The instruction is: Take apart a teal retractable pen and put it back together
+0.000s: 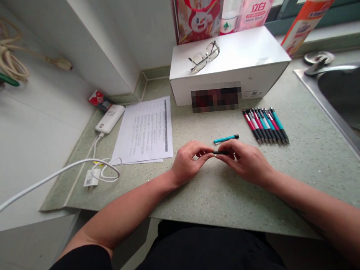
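Pinched close, both of my hands meet on one slim dark piece (219, 152): my left hand (187, 159) has thumb and fingertips nearly together at its left end, and my right hand (247, 159) holds the other end, fingers curled over it so that part is hidden. Just beyond the grip, near my fingertips and apart from them, lies a teal pen barrel (225, 139) with a black end. Farther out and to the right of my grip, a row of pens (265, 126) in red, white and teal lies side by side, dark lower ends toward me. Under my wrists is a speckled green counter (204, 196). Straight beyond the grip stands a white box (233, 59) with eyeglasses (205, 57) on top; bottles and a bag rise behind it. Left of my left hand are printed sheets (144, 129), then a white power bank (110, 119), and nearer me a plug adapter (91, 177) with its cable. Well to the right of my grip runs the rim of a metal sink (308, 86). Between my hands and the counter's front edge, close to my body, is a stretch of counter surface; another reaches from my right forearm toward the sink.
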The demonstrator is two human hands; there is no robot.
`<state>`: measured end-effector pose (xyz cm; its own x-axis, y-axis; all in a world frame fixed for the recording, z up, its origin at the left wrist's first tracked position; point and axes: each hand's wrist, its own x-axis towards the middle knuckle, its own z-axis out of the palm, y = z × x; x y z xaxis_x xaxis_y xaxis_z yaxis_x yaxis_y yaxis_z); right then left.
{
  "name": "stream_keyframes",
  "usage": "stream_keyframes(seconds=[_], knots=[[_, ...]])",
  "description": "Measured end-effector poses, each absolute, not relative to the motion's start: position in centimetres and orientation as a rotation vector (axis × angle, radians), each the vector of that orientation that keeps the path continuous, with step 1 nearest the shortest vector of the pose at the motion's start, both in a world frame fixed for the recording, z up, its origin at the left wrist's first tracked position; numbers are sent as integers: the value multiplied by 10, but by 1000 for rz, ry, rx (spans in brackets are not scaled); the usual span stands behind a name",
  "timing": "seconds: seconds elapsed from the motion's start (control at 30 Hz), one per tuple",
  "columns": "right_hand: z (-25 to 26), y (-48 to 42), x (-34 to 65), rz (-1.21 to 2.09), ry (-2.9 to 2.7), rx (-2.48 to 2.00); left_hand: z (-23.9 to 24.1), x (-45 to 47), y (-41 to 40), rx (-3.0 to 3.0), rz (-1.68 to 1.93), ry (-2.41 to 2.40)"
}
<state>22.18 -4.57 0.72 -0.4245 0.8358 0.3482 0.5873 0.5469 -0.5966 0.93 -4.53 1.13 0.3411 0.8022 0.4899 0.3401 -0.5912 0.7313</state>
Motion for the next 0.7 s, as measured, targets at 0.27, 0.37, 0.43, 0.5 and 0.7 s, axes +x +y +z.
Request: stream_keyframes(seconds=[0.27,0.37,0.43,0.5,0.7], knots=[[11,-46,221,534,-2185,-1125,14,9,-46,2093,1175,1034],[10,-46,222,516,-2201,-1150,15,9,-46,2101,1166,1030],[10,-46,222,511,-2226,-1143,14,9,-46,2105,1166,1030],[9,-46,223,524,-2227,-1144,13,9,-46,2097,1170,1048],[9,-47,223,526,-2215,-1185,12,9,-46,2087,1152,1057]])
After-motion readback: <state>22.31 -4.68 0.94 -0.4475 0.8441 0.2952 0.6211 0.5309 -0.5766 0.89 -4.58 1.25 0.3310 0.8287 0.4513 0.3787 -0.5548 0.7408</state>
